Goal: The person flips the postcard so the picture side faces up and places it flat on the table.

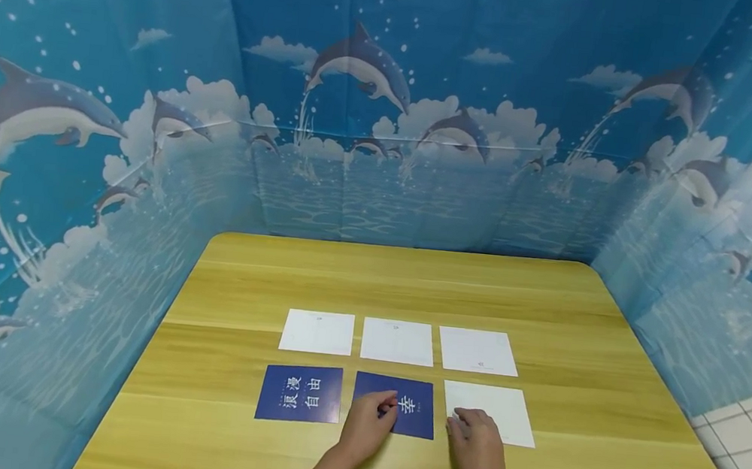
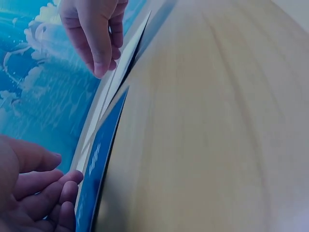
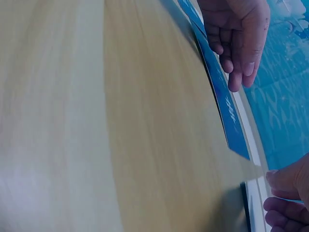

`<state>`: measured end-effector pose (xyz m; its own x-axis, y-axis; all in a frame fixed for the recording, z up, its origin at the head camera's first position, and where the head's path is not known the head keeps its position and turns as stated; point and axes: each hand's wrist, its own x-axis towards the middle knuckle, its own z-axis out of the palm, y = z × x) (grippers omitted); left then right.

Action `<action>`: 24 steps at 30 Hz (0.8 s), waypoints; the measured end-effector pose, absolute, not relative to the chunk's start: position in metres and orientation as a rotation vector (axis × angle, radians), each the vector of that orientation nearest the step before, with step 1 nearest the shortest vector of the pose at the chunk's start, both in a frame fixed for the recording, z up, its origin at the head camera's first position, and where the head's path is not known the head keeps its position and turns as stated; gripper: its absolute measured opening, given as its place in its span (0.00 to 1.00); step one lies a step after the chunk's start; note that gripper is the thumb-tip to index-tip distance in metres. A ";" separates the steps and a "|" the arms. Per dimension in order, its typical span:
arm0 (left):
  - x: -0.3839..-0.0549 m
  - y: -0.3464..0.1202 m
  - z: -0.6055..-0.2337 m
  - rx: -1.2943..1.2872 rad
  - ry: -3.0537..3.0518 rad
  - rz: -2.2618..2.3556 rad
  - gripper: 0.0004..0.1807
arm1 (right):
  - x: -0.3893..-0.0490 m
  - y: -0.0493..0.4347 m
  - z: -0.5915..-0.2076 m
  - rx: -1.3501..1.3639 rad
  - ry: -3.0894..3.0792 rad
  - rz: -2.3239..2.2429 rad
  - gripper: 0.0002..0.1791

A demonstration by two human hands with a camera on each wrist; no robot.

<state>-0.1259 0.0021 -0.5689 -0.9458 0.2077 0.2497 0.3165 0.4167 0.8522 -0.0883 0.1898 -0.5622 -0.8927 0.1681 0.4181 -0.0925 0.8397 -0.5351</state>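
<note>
My left hand (image 1: 366,424) hovers over the left part of a dark blue card (image 1: 420,422) with white characters, in the middle of the front row. Its thumb and loosely bent fingers (image 2: 48,193) hold nothing; a gap shows between them in the left wrist view. Just to the right, my right hand (image 1: 479,450) is over the near left part of a white card (image 1: 516,414). The thumb and fingers of this hand (image 3: 289,193) are bent and apart, with nothing between them. At the front left lies another dark blue card (image 1: 272,391), printed with white characters.
Three white cards make a back row: left (image 1: 317,334), middle (image 1: 398,344) and right (image 1: 477,350), each with a small mark. All lie on a yellow wood-grain table (image 1: 207,430). A blue dolphin-print curtain (image 1: 419,208) surrounds its back and sides.
</note>
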 end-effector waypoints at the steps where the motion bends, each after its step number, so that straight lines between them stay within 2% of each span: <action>1: -0.126 0.006 -0.569 -0.472 -2.557 -1.585 0.13 | -0.088 0.193 -0.562 -0.068 -2.557 0.778 0.09; 20: -0.132 0.056 -0.552 -0.541 -2.668 -1.768 0.18 | -0.082 0.252 -0.551 -0.329 -2.523 0.831 0.12; 24: -0.133 0.061 -0.548 -0.581 -2.697 -1.766 0.07 | -0.083 0.269 -0.550 -0.420 -2.543 0.849 0.14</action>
<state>-0.1330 0.0611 -0.5484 -0.9284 0.3627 0.0803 0.2185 0.3585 0.9076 -0.0832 0.2693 -0.5502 -0.8643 0.4066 0.2962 0.1471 0.7673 -0.6242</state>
